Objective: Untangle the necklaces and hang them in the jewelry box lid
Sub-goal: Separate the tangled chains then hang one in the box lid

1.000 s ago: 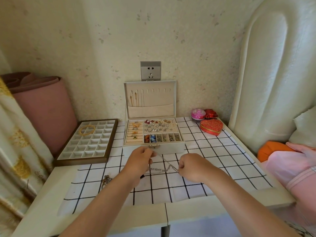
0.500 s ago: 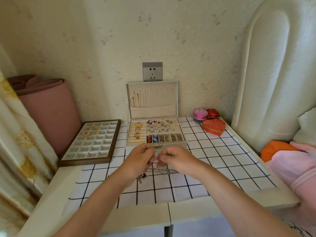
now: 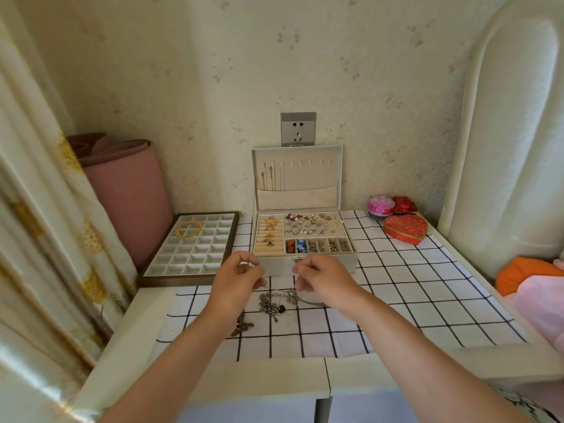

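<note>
Left hand (image 3: 241, 279) and right hand (image 3: 320, 277): fingers pinch strands of the necklaces (image 3: 274, 300). The tangle lies just below them, mid-counter (image 3: 146, 331), towards the front edge.

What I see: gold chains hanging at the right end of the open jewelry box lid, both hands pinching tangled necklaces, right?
No: the head view shows the gold chains at the left end of the jewelry box lid. Left hand and right hand do pinch tangled necklaces.

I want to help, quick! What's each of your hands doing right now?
Left hand: pinches a chain of the necklace tangle.
Right hand: pinches a chain of that tangle too.
</note>
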Available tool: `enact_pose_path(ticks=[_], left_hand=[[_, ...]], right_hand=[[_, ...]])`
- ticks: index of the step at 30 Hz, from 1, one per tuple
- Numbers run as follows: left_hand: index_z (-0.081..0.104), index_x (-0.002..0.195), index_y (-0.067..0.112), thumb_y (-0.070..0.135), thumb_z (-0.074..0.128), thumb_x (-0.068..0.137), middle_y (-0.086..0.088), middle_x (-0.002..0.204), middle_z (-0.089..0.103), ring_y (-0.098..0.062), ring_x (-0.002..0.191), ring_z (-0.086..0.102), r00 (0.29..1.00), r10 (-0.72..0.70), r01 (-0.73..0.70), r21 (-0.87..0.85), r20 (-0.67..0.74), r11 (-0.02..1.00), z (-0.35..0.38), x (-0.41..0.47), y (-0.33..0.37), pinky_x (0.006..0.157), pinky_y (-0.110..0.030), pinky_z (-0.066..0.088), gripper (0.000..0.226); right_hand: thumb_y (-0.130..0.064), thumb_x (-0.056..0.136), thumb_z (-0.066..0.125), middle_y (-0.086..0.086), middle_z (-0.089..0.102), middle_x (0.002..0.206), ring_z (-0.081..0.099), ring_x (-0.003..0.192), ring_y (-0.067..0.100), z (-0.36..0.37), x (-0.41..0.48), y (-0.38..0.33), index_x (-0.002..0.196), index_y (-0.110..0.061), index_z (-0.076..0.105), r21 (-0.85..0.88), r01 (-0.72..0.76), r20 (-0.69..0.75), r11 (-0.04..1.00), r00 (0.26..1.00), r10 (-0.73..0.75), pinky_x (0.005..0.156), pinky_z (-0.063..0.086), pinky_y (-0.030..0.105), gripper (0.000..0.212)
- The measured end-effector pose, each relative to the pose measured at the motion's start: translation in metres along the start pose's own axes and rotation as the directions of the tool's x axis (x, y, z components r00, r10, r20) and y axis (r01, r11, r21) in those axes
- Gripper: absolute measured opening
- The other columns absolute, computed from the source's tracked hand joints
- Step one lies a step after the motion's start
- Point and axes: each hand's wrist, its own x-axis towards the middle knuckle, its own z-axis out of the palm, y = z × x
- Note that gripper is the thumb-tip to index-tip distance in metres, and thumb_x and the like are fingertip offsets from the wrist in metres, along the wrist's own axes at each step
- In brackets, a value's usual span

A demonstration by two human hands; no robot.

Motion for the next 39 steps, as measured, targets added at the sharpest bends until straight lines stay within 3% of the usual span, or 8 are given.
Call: enact_pose_path(ticks=[3, 7, 9, 13, 20, 24, 29, 39], left_hand=[[0.061, 0.083, 0.009, -0.007, 0.053, 0.093, -0.007, 0.072, 0.053, -0.012, 0.06, 0.054, 0.997, -0.011, 0.015, -0.044, 0.073, 0.999, -0.007, 0.0, -0.003, 0.075, -0.035, 0.061, 0.02], [0.077, 0.078, 0.023, 0.0, 0.054, 0.096, 0.01, 0.092, 0.067, -0.007, 0.076, 0.061, 0.989, 0.09, -0.128, 0.386, 0.115, 0.913, -0.012, 0.005, -0.019, 0.077, -0.015, 0.054, 0.036], [0.079, 0.097, 0.024, 0.002, 0.053, 0.098, 0.015, 0.101, 0.064, -0.003, 0.094, 0.058, 0.971, 0.157, -0.235, 0.586, 0.182, 0.775, -0.012, 0.011, -0.025, 0.071, 0.001, 0.039, 0.034], [0.071, 0.121, 0.016, 0.004, 0.052, 0.1, -0.002, 0.11, 0.061, -0.007, 0.091, 0.051, 0.964, 0.107, -0.256, 0.746, 0.242, 0.615, -0.007, 0.027, -0.035, 0.07, -0.007, 0.031, 0.03], [0.055, 0.06, 0.043, -0.022, 0.052, 0.081, 0.009, 0.093, 0.047, -0.017, 0.094, 0.055, 0.902, 0.355, -0.431, 0.553, 0.246, 0.713, -0.014, 0.041, -0.052, 0.085, -0.032, 0.047, 0.068], [0.079, 0.096, 0.025, -0.013, 0.058, 0.089, 0.01, 0.113, 0.057, -0.006, 0.109, 0.052, 0.902, 0.27, -0.433, 0.7, 0.338, 0.568, -0.017, 0.047, -0.053, 0.09, -0.013, 0.036, 0.044], [0.063, 0.133, 0.024, 0.017, 0.06, 0.097, 0.004, 0.128, 0.049, -0.015, 0.116, 0.054, 0.859, 0.107, -0.501, 0.776, 0.501, 0.383, -0.02, 0.045, -0.054, 0.095, -0.023, 0.044, 0.037], [0.07, 0.109, 0.034, 0.037, 0.067, 0.091, 0.015, 0.116, 0.055, -0.009, 0.109, 0.051, 0.878, 0.17, -0.479, 0.808, 0.448, 0.344, -0.015, 0.029, -0.033, 0.09, -0.03, 0.047, 0.018]], right_hand=[[-0.016, 0.101, 0.055, -0.003, 0.067, 0.064, 0.062, 0.062, 0.012, 0.009, 0.004, 0.007, 0.092, -0.02, 0.068, -0.087, 0.027, -0.02, 0.996, 0.999, -0.029, 0.075, 0.059, 0.039, 0.017], [-0.018, 0.101, 0.053, 0.001, 0.065, 0.071, 0.056, 0.056, 0.012, 0.021, 0.004, 0.016, 0.097, -0.033, 0.062, -0.227, 0.051, -0.01, 0.972, 0.998, -0.055, 0.054, 0.047, 0.027, 0.018], [-0.016, 0.101, 0.053, 0.003, 0.063, 0.074, 0.054, 0.058, 0.012, 0.023, 0.006, 0.019, 0.097, -0.031, 0.061, -0.301, 0.092, -0.025, 0.949, 0.994, -0.104, 0.053, 0.044, 0.025, 0.017], [-0.014, 0.101, 0.052, 0.0, 0.06, 0.073, 0.052, 0.057, 0.013, 0.03, 0.009, 0.021, 0.098, -0.026, 0.06, -0.435, 0.136, -0.045, 0.89, 0.984, -0.172, 0.057, 0.048, 0.035, 0.015], [-0.015, 0.102, 0.048, -0.005, 0.054, 0.067, 0.051, 0.058, 0.016, 0.035, 0.016, 0.023, 0.105, -0.023, 0.057, -0.531, 0.108, -0.125, 0.84, 0.971, -0.204, 0.059, 0.048, 0.039, 0.013], [-0.018, 0.103, 0.047, -0.008, 0.051, 0.067, 0.048, 0.06, 0.014, 0.037, 0.018, 0.023, 0.108, -0.027, 0.053, -0.614, 0.111, -0.115, 0.782, 0.967, -0.228, 0.051, 0.036, 0.032, 0.012], [-0.023, 0.099, 0.052, -0.011, 0.054, 0.078, 0.053, 0.073, 0.014, 0.036, 0.016, 0.024, 0.107, -0.03, 0.053, -0.694, 0.118, -0.065, 0.71, 0.972, -0.225, 0.056, 0.035, 0.028, 0.011], [-0.033, 0.087, 0.066, -0.008, 0.055, 0.104, 0.056, 0.095, 0.012, 0.01, -0.001, 0.018, 0.104, -0.025, 0.065, -0.664, 0.112, 0.087, 0.74, 0.994, -0.072, 0.08, 0.048, 0.027, 0.019]])
